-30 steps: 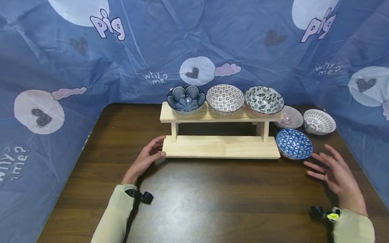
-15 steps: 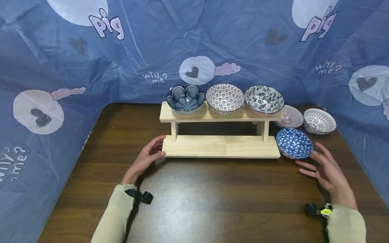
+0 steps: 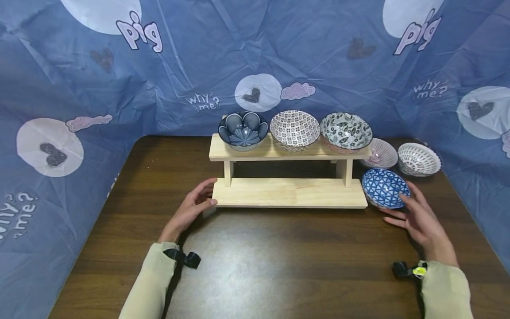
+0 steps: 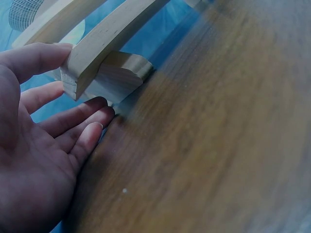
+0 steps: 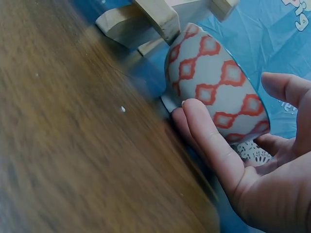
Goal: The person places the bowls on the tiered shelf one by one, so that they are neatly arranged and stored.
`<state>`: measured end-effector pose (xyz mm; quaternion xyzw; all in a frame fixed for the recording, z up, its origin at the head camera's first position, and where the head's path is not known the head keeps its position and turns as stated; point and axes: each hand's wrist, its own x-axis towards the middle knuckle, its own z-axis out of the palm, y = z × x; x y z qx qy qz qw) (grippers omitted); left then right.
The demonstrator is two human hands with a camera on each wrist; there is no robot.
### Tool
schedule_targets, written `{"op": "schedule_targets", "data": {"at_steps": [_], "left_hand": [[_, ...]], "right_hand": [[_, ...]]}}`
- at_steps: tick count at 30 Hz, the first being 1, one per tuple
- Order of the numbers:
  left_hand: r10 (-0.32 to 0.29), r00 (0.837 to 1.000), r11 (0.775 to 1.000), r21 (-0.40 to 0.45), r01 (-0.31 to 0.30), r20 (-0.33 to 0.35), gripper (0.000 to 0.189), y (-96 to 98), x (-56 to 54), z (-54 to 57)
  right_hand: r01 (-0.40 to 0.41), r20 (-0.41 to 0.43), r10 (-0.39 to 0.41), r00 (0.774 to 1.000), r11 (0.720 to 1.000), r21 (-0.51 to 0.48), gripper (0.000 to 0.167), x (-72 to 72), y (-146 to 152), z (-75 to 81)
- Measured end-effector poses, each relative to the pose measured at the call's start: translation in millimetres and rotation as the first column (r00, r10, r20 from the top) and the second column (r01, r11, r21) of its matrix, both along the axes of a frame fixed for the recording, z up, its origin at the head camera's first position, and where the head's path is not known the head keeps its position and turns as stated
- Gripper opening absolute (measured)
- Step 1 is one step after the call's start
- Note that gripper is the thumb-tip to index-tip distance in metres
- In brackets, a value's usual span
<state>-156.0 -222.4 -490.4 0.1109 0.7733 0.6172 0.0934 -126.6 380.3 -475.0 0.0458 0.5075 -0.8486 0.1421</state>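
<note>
My left hand point(image 3: 190, 207) is at the left end of the lower board point(image 3: 292, 192) of a two-tier wooden shelf. In the left wrist view, thumb and index fingertips touch the board's end, while the remaining fingers stay loosely bent below. At the shelf's right, my right hand point(image 3: 425, 226) surrounds the near right side of a bowl point(image 3: 382, 188), blue triangles inside. The right wrist view shows red diamonds on that bowl's white outside point(image 5: 206, 82). Fairly straight fingers point(image 5: 209, 131) reach beneath it, and the thumb point(image 5: 282, 86) extends over its rim. Firm contact cannot be confirmed.
On the upper tier stand a dark blue petal bowl point(image 3: 244, 133), a grey-patterned bowl point(image 3: 295, 128) and a leaf-patterned bowl point(image 3: 345, 130). Behind the blue bowl are a pinkish bowl point(image 3: 383, 153) and a white patterned bowl point(image 3: 419, 159). A blue printed sheet point(image 3: 255, 44) hangs behind the table point(image 3: 287, 261).
My right hand has moved left to the blue-patterned bowl, bringing its thumb over the rim and its fingers below. The left hand and the shelf have stayed in place.
</note>
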Motion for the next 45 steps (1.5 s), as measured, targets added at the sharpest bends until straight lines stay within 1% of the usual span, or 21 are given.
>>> {"op": "schedule_targets", "data": {"at_steps": [4,8,11,15,19,22,26,29,32,40,45], "left_hand": [[-0.006,1.0,1.0,0.005,0.006,0.003,0.062,0.4,0.5,0.7],[-0.006,1.0,1.0,0.005,0.006,0.006,0.062,0.7,1.0,1.3],[-0.005,1.0,1.0,0.004,0.005,0.005,0.062,0.5,1.0,1.3],[-0.004,1.0,1.0,0.007,0.004,0.001,0.062,0.0,0.9,0.7],[-0.005,1.0,1.0,0.012,0.005,-0.004,0.062,-0.2,1.0,0.5],[-0.005,1.0,1.0,0.007,0.005,-0.004,0.062,-0.2,0.9,0.5],[-0.005,1.0,1.0,0.0,0.005,-0.006,0.062,-0.4,0.6,0.1],[-0.004,1.0,1.0,-0.001,0.004,-0.009,0.062,-0.4,0.7,0.2],[-0.005,1.0,1.0,0.002,0.005,-0.007,0.062,-0.3,1.0,0.5],[-0.012,1.0,1.0,0.014,0.012,0.004,0.062,0.2,0.8,0.7],[-0.004,1.0,1.0,0.004,0.004,0.007,0.062,0.1,0.6,0.8]], "right_hand": [[-0.016,0.01,0.016,1.0,0.999,0.031,0.069,-3.9,-4,0.0],[-0.006,0.024,0.004,1.0,0.998,0.057,0.072,-7.3,-7,-0.6],[0.007,0.021,-0.008,1.0,0.999,0.045,0.076,-8.5,-7,-2.5],[0.009,-0.017,-0.008,1.0,1.0,0.017,0.077,-8.5,-6,-5.4],[0.017,-0.055,-0.018,0.998,1.0,-0.024,0.074,-7.1,-6,-8.4],[0.018,-0.07,-0.024,0.997,0.996,-0.092,0.075,-6.1,-4,-11.3],[0.006,-0.085,-0.024,0.996,0.979,-0.206,0.081,-5.3,-2,-14.7],[-0.006,-0.099,-0.021,0.995,0.966,-0.258,0.082,-5.0,-1,-16.5],[-0.014,-0.11,-0.018,0.994,0.959,-0.285,0.08,-4.2,-1,-17.3],[-0.001,-0.096,-0.034,0.995,0.937,-0.349,0.074,0.2,3,-15.3],[-0.006,-0.121,-0.04,0.992,0.934,-0.356,0.078,0.7,6,-12.4]]}}
